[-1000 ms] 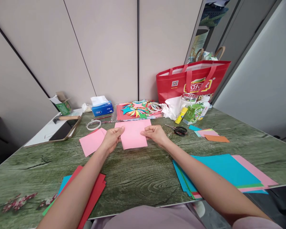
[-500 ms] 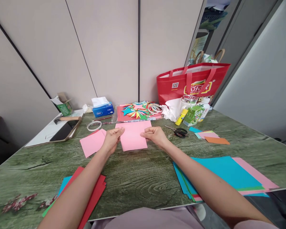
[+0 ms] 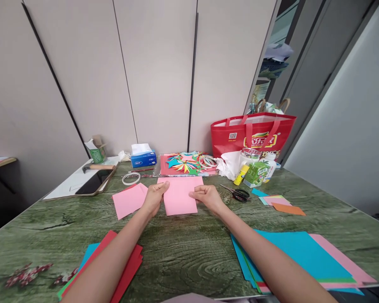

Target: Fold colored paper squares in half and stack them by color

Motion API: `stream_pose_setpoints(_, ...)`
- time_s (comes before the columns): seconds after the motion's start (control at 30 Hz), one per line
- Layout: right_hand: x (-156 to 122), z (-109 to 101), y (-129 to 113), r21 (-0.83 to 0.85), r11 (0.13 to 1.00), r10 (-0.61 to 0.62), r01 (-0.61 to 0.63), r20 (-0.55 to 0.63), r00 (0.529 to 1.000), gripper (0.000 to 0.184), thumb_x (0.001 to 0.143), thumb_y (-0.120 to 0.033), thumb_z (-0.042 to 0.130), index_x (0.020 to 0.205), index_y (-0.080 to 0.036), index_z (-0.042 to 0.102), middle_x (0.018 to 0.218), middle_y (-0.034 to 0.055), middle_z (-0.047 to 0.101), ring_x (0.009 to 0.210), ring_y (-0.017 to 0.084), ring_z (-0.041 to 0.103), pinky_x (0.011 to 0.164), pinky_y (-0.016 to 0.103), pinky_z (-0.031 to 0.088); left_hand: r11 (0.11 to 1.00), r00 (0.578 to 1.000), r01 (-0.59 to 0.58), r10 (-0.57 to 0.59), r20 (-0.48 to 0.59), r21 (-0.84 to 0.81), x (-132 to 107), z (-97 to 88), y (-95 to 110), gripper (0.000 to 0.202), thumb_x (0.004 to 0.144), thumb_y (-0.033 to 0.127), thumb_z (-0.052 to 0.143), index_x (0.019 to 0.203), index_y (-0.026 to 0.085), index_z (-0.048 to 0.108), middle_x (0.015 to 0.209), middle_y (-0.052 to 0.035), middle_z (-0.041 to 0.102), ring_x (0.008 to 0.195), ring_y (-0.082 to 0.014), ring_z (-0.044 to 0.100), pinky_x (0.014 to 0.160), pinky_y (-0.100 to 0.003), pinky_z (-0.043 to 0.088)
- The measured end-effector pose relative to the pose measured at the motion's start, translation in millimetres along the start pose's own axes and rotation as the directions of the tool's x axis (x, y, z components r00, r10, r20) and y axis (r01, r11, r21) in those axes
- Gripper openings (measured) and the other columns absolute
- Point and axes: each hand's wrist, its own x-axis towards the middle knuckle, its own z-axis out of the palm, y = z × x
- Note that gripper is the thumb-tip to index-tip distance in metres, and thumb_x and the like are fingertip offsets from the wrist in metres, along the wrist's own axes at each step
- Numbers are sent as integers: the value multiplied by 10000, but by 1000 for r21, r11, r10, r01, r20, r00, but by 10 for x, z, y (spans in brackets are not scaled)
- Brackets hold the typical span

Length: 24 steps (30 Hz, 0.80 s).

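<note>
Between my hands is a sheet of pink paper [image 3: 180, 198], gripped by its left and right sides above the table. My left hand [image 3: 156, 198] pinches the left edge, thumb on top. My right hand [image 3: 206, 198] has the right edge between thumb and fingers. Just left of my left hand lie more pink paper sheets [image 3: 128, 202], with a bit of red showing behind them. To the right of my right hand rest black-handled scissors [image 3: 238, 193].
Red sheets [image 3: 131, 269] lie under my left forearm, a stack of blue paper [image 3: 290, 252] by my right. Farther back are a tape roll [image 3: 131, 179], tissue box [image 3: 143, 159], paper stars [image 3: 186, 163], yellow glue stick [image 3: 241, 174], red bag [image 3: 222, 141], and hammer [image 3: 97, 167]. Paper strips [image 3: 287, 208] lie right.
The view has tilted upward, so everything sits lower in the picture. Both hands keep hold of the pink paper, in nearly the same pose.
</note>
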Motion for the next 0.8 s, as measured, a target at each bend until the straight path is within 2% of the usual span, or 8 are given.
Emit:
stream_pose_setpoints(0.17,3,-7,-2,12,1000,-15,15,-6,1000,320,348,-277,807,543,-141,592,478,-37,584,430,76,494,451,211,436,1000,1000,1,-1,5,-15,3,-5,5,344,604,451,684,559,116,618,538,-31,604,477,-105,504,467,-221,386)
stream_pose_setpoints(0.33,37,-65,7,15,1000,-26,26,-48,998,315,405,-308,792,601,-134,618,528,-11,627,460,83,527,476,210,444,987,976,157,-159,150,25,-22,4,22,371,567,461,705,636,102,643,600,-57,641,547,-129,564,571,-264,463)
stream_pose_setpoints(0.47,59,-89,15,15,999,-43,44,-84,996,334,403,-327,788,624,-134,630,550,3,646,466,99,548,480,224,446,970,945,231,-243,221,76,-31,-12,-10,372,542,421,735,676,84,654,637,-69,657,570,-129,574,568,-244,452)
stream_pose_setpoints(0.7,69,-84,26,42,997,-65,68,-83,994,316,414,-333,781,622,-143,639,561,2,656,468,104,563,489,233,457,983,953,173,-184,239,64,-3,-41,-79,359,583,413,714,693,78,647,613,-53,650,546,-119,570,535,-224,442)
stream_pose_setpoints(0.8,75,-92,27,50,996,-70,75,-94,993,312,395,-308,790,615,-146,640,549,-7,652,462,102,562,475,223,449,978,944,200,-209,256,59,-13,-40,-53,344,588,404,715,692,84,646,632,-52,658,566,-123,585,565,-245,473)
